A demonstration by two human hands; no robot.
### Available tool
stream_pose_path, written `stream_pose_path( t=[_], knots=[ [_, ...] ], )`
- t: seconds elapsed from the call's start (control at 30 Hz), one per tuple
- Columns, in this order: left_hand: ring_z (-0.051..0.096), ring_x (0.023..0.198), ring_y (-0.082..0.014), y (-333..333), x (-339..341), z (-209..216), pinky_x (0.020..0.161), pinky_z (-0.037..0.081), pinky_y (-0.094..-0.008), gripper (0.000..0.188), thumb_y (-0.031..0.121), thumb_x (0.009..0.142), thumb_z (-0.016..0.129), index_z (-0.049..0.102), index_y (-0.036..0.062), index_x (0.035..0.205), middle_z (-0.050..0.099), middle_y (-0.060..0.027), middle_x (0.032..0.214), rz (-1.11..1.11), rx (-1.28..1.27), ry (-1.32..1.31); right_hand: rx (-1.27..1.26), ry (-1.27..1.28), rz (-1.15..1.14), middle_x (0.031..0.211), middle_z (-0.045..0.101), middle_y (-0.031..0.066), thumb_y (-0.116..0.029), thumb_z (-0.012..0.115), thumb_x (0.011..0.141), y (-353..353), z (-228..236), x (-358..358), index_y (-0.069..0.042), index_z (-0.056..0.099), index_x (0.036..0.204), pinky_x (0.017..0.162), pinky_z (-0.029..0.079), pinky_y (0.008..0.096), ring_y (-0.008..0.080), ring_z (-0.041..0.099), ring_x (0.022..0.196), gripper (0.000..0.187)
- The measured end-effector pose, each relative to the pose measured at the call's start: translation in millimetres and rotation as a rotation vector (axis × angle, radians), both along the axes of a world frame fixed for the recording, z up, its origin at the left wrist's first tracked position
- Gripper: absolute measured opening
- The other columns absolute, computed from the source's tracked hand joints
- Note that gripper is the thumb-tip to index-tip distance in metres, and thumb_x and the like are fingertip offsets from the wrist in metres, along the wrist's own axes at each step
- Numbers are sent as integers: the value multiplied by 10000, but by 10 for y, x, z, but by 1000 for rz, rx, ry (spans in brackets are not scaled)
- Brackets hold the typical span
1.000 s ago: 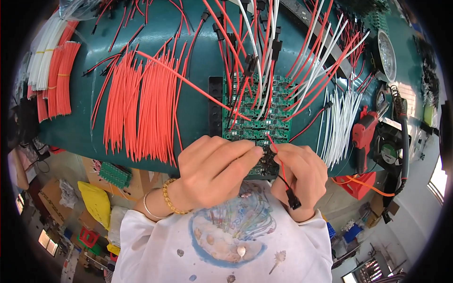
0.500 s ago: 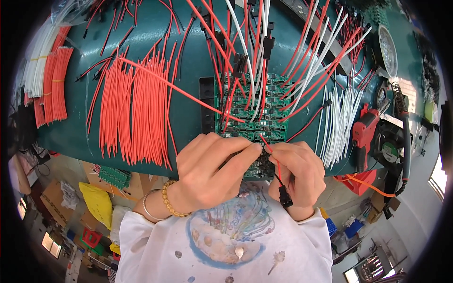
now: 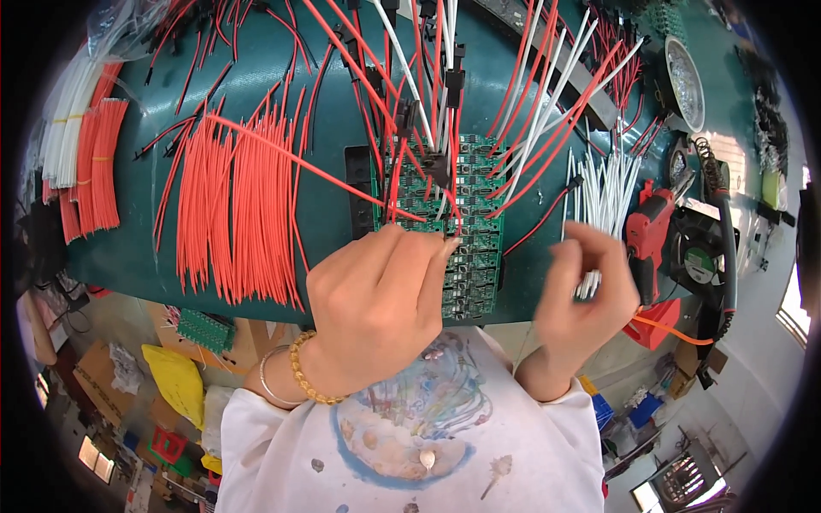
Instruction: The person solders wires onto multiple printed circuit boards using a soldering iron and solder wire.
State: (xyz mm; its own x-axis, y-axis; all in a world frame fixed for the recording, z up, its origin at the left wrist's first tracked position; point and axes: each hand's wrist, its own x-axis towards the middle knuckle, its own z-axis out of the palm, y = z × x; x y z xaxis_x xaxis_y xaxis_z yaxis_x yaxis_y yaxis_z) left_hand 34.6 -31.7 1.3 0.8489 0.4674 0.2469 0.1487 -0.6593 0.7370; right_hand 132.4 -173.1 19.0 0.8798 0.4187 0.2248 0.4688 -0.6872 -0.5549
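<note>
My left hand point(image 3: 376, 286) is closed in a pinch over the left side of the green circuit board panel point(image 3: 475, 261). What its fingertips hold is hidden; a short red wire point(image 3: 458, 218) ends right beside them. A black connector point(image 3: 440, 169) stands among the wires above the fingertips. Slightly blurred, my right hand point(image 3: 590, 299) is over the lower ends of the bundle of white wires point(image 3: 604, 192), its curled thumb and forefinger a little apart. I see nothing held in it. Red and white wires rise from the panel's far half, several ending in black connectors.
Cut red wires point(image 3: 239, 205) lie in a wide bundle on the green mat at left, beside banded red and white bundles point(image 3: 81, 162). To the right are a red hand tool point(image 3: 650, 235), a black fan point(image 3: 701, 256) and a round dish point(image 3: 684, 84).
My right hand has left the panel and moved right to the white wires. The red wire with its black connector no longer hangs from it; a connector now stands above the left fingertips.
</note>
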Motion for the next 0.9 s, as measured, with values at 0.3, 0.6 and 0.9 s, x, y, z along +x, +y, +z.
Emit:
stream_pose_path(
  t=[0.3, 0.6, 0.9],
  knots=[
    [497, 466, -231, -13, -3, 67, 418, 376, -327, 193, 36, 701, 767, 574, 35, 710, 491, -63, 583, -54, 52, -48, -496, -333, 42, 504, 529, 45, -91, 689, 739, -78, -266, 235, -68, 570, 705, 419, 405, 321, 219, 540, 427, 125],
    [548, 491, -207, -172, -89, 127, 429, 425, -286, 138, -14, 709, 749, 631, 2, 779, 565, -70, 617, -240, -176, -174, 225, 122, -187, 558, 565, -10, 30, 628, 786, -402, -273, 391, 20, 646, 820, 473, 373, 188, 10, 505, 524, 39],
    [666, 627, -184, -388, -11, 174, 583, 527, -271, 142, 21, 817, 683, 632, -30, 939, 664, -96, 735, -297, -1097, 19, 899, 615, -21, 785, 650, 141, 36, 606, 827, -195, 147, -262, 48, 563, 830, 587, 491, 232, 122, 604, 632, 45]
  ],
)
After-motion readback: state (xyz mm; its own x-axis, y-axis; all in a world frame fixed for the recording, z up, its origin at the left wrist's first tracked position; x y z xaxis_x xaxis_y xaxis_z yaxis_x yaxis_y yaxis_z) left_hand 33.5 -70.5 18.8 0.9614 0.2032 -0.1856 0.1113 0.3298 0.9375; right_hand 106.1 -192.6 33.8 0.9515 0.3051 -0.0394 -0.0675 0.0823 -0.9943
